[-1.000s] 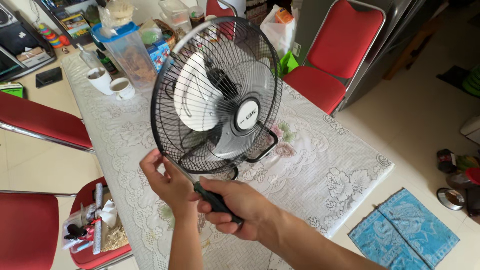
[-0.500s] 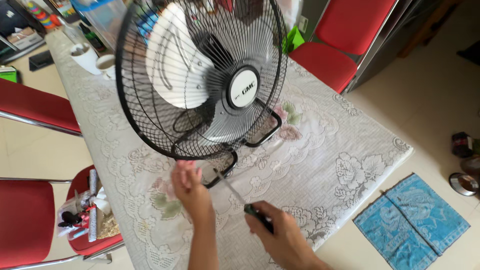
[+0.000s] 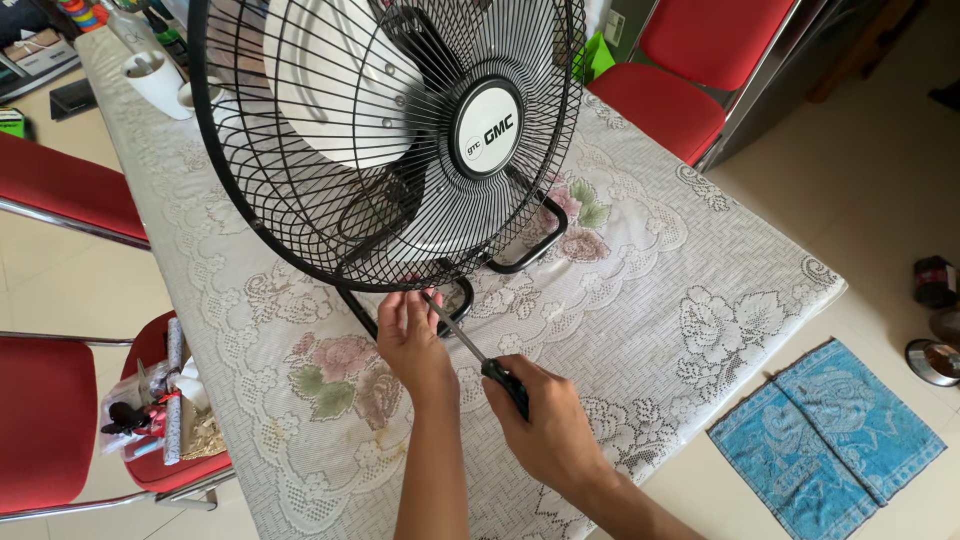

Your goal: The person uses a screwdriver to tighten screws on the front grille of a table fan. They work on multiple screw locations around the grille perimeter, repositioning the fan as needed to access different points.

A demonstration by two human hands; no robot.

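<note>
A black desk fan with a round wire guard [image 3: 390,140] and white blades stands on the table [image 3: 620,300], resting on a black loop base [image 3: 525,255]. My left hand [image 3: 412,335] touches the bottom rim of the guard with its fingertips. My right hand [image 3: 545,425] grips the dark handle of a screwdriver [image 3: 478,352], whose metal shaft points up-left to the guard's bottom edge, right beside my left fingers.
A floral lace cloth covers the table. White cups [image 3: 155,80] stand at the far left corner. Red chairs [image 3: 60,185] flank the table, one [image 3: 165,400] holding small tools and clutter, another [image 3: 690,90] beyond. A blue towel [image 3: 830,430] lies on the floor.
The view has drawn closer to the fan's lower rim. My right hand has pulled back and slid down the screwdriver, so its shaft now shows. My left hand stays at the guard's bottom.
</note>
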